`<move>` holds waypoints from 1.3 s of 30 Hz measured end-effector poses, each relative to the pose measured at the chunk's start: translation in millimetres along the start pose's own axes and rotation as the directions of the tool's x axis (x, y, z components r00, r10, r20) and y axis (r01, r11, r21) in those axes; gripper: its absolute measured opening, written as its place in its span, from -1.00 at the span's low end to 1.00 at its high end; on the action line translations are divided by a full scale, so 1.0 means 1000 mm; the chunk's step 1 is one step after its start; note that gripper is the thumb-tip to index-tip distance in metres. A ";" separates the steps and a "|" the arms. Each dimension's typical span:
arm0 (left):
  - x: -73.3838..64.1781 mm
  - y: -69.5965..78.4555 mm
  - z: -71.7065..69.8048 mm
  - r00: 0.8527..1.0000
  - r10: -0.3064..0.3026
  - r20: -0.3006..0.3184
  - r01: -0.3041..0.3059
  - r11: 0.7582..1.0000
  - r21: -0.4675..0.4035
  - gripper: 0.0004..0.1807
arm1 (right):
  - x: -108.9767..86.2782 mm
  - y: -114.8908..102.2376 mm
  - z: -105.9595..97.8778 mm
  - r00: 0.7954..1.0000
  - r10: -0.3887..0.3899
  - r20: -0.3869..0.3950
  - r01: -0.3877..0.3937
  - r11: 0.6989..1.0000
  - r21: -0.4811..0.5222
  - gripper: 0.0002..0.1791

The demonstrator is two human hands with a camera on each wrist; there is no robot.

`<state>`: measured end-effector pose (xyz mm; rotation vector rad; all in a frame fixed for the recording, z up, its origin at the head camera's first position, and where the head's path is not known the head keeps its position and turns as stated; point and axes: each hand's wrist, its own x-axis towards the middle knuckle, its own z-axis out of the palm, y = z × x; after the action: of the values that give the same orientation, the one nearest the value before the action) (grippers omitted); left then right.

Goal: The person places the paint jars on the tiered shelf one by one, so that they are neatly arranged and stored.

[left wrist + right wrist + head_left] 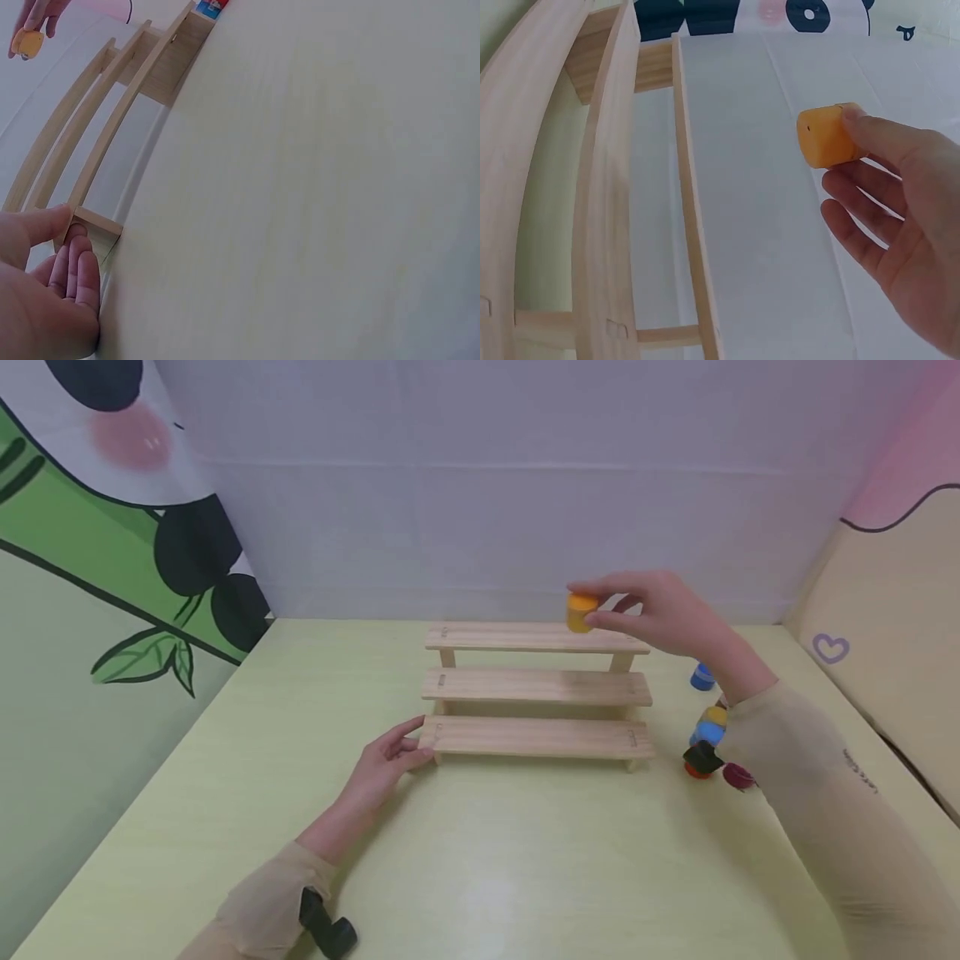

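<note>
A three-tier wooden display rack (536, 687) stands on the table. My left hand (378, 768) holds the left end of its lowest board, thumb on top; in the left wrist view the fingers (84, 270) curl beneath the board. Above the right part of the top tier, my right hand (660, 610) pinches a small orange-yellow jar (581, 612) between thumb and fingers. The jar (829, 136) is tilted in the right wrist view, apart from the rack, and the lower fingers are loosely bent.
Several small containers stand right of the rack, partly hidden by my right sleeve (832, 793): a dark blue one (702, 677), a light blue one (707, 733) and a dark magenta one (738, 776). A pale cloth wall (487, 543) rises behind the table (525, 860).
</note>
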<state>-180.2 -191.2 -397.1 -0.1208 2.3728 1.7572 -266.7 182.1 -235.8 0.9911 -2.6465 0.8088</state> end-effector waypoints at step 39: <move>0.004 -0.002 0.004 1.000 0.003 0.000 -0.003 0.999 -0.037 -0.35 | 0.098 -0.005 0.127 0.958 0.154 -0.241 -0.006 0.851 0.524 -0.56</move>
<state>-183.7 -187.8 -401.0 -0.1225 2.3422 1.8034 -337.0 55.3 -303.4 0.7931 -2.2798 1.6162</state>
